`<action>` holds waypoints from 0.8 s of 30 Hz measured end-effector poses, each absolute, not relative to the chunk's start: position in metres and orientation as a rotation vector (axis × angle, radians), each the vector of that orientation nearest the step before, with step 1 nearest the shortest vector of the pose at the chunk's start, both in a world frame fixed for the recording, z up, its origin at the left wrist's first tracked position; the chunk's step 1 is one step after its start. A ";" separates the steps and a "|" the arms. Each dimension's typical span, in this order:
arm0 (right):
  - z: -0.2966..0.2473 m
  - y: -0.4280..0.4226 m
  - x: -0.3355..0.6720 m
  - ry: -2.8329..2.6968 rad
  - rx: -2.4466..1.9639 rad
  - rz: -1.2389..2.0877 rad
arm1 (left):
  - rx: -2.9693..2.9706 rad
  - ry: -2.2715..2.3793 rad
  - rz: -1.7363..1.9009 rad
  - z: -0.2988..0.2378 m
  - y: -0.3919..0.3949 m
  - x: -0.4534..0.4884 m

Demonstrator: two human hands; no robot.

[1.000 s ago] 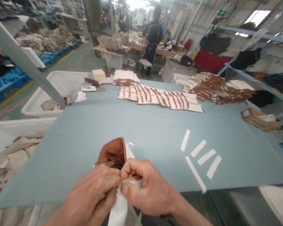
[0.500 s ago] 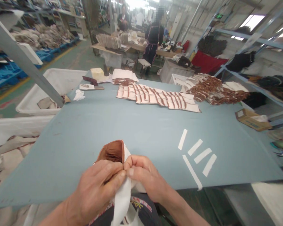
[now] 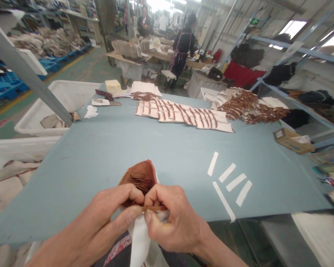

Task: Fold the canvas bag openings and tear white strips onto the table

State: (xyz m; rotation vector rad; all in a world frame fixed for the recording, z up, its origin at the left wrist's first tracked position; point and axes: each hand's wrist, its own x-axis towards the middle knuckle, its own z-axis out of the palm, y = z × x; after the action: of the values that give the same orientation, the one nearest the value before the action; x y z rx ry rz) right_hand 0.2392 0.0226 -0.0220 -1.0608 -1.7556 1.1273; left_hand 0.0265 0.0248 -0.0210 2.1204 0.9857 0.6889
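Note:
Near the front edge of the blue-green table (image 3: 100, 148) I hold a white fabric piece with a gathered brown lining (image 3: 140, 176). My left hand (image 3: 111, 211) pinches its brown edge between thumb and fingers. Right beside it, my right hand (image 3: 169, 215) is closed on the same edge, the fingertips of both hands almost touching. A white strip (image 3: 140, 237) hangs down from beneath my thumbs towards my lap. My fingers hide part of the edge and the top of the strip.
Several short white strips (image 3: 228, 172) lie to the right. Overlapping cream pieces with brown edges (image 3: 183, 114) cross the far side, beside a brown-and-cream pile (image 3: 239, 105). A cardboard box (image 3: 292, 141) sits at the right edge. White bins (image 3: 30, 122) and a slanted metal post (image 3: 30, 70) stand left.
The fabric piece has been turned, so more of its brown lining shows. Both hands have shifted their pinch along the edge, and a brown fold now shows at my right fingers.

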 end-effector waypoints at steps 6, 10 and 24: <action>-0.023 0.019 0.239 -1.659 -1.051 1.431 | 2.574 0.702 0.991 -0.036 0.040 0.027; -0.031 0.021 0.236 -1.750 -1.007 1.225 | 2.484 0.697 0.963 -0.044 0.045 0.024; -0.039 0.021 0.246 -1.912 -0.958 0.840 | 2.184 0.896 0.723 -0.017 0.034 0.046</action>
State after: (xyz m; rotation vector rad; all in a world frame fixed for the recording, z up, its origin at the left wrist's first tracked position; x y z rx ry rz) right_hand 0.2465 0.0213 -0.0385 -0.9582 -1.9116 0.8403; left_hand 0.0462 0.0342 -0.0168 2.1841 0.8962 0.7229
